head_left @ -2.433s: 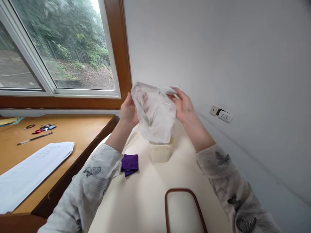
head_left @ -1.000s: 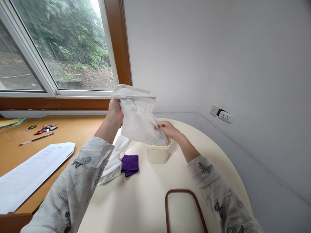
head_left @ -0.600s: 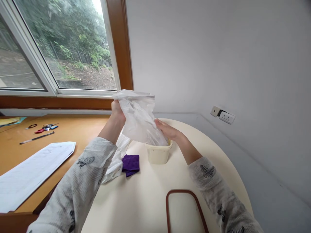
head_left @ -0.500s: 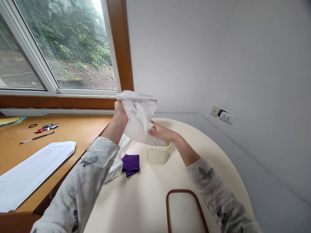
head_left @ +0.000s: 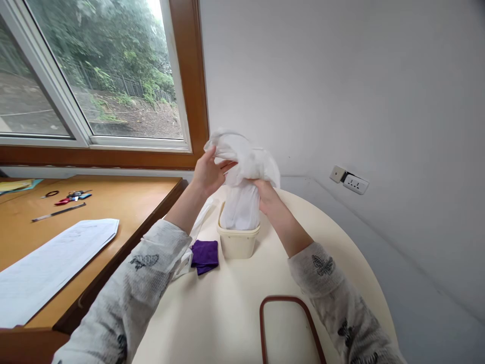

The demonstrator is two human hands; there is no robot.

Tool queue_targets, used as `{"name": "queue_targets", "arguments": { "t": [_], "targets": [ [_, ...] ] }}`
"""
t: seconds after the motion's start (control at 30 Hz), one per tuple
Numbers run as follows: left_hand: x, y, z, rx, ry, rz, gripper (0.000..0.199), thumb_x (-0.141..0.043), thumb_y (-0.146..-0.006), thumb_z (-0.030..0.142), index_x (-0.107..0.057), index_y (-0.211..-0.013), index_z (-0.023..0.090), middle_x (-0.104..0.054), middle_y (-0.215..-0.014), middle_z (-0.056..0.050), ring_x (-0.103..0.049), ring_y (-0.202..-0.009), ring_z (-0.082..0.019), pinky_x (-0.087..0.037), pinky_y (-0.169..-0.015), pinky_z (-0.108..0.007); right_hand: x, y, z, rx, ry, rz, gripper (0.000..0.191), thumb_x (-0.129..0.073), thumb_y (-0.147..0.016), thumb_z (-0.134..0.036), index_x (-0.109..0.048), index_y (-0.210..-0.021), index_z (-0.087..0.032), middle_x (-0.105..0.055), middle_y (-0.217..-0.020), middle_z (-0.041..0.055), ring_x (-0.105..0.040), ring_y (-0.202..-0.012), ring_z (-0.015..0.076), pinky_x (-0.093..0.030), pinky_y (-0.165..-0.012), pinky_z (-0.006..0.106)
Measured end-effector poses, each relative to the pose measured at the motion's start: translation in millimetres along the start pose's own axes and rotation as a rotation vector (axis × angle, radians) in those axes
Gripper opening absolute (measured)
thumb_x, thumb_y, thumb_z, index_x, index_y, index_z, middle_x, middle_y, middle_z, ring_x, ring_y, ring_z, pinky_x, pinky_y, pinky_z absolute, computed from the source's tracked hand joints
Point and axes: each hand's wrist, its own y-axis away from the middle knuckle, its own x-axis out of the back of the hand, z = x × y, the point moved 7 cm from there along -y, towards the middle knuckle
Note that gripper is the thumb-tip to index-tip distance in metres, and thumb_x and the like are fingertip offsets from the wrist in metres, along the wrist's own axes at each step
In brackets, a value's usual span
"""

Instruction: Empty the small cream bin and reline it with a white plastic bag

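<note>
A thin white plastic bag (head_left: 244, 205) stands up out of a cream bin (head_left: 238, 245) on the round table, its lower part inside the bin. My left hand (head_left: 212, 172) is at the upper left of the bag, thumb and fingers around its loose edge. On the right side, my right hand (head_left: 265, 194) is closed on the gathered middle of the bag, with its fingertips partly hidden by the plastic. A folded purple cloth (head_left: 205, 257) lies left of the bin, over more white plastic (head_left: 185, 264).
A brown-rimmed lid (head_left: 291, 328) lies at the near edge of the cream table (head_left: 197, 323). The wooden desk (head_left: 147, 194) at left holds papers (head_left: 56, 268), a pen (head_left: 58, 212) and keys (head_left: 74, 197). A socket (head_left: 356, 184) is on the wall.
The bag has moved right and sits narrower in the bin, its top folded over. My left hand has moved right and its fingers have spread. The bin has shifted slightly left.
</note>
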Motion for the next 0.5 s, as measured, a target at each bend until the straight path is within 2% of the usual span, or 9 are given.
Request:
{"name": "queue_targets", "arguments": {
  "t": [0.1,0.13,0.23,0.33,0.5],
  "targets": [
    [3.6,18,-24,0.079,-0.197,-0.064,0.054,-0.053,-0.074,0.058,-0.044,-0.119,0.030,-0.065,-0.094,-0.005,-0.060,-0.089,-0.023,-0.045,-0.077,-0.038,5,-8,-7,-0.046,-0.195,0.077,0.024,-0.067,-0.057,-0.023,-0.061,-0.080,-0.018,-0.068,-0.084,0.0030,-0.062,-0.092,0.0243,-0.052,-0.081,0.038],
    [3.0,25,-31,0.088,-0.238,-0.080,0.061,-0.059,-0.069,0.058,-0.044,-0.120,0.029,-0.065,-0.096,-0.006,-0.060,-0.089,-0.024,-0.045,-0.076,-0.039,3,-9,-9,-0.046,-0.238,0.081,0.023,-0.067,-0.057,-0.022,-0.061,-0.079,-0.018,-0.068,-0.084,0.0028,-0.062,-0.092,0.0240,-0.052,-0.080,0.038],
    [-7.5,41,-50,0.061,-0.377,-0.181,0.073,-0.077,-0.054,0.040,-0.048,-0.119,0.023,-0.060,-0.111,-0.009,-0.056,-0.102,-0.028,-0.044,-0.083,-0.037,-10,-11,-11,-0.046,-0.260,0.027,0.022,-0.067,-0.058,-0.022,-0.060,-0.079,-0.019,-0.068,-0.084,0.0021,-0.062,-0.090,0.0230,-0.053,-0.079,0.037],
    [-15.3,48,-63,0.021,-0.644,-0.249,0.064,-0.076,-0.056,0.030,-0.052,-0.115,0.021,-0.059,-0.114,-0.009,-0.053,-0.106,-0.028,-0.043,-0.084,-0.036,-22,-8,-11,-0.067,-0.253,0.014,0.024,-0.067,-0.059,-0.022,-0.060,-0.081,-0.020,-0.067,-0.085,0.0010,-0.062,-0.088,0.0216,-0.052,-0.079,0.036],
    [1.2,42,-71,0.008,-0.923,-0.123,0.036,-0.068,-0.064,0.033,-0.062,-0.096,0.017,-0.066,-0.092,-0.008,-0.059,-0.087,-0.028,-0.044,-0.071,-0.035,-19,-13,-34,0.032,-0.345,0.117,0.021,-0.061,-0.060,-0.013,-0.056,-0.079,-0.020,-0.066,-0.080,-0.0027,-0.062,-0.087,0.0175,-0.051,-0.080,0.031]
  ]
}}
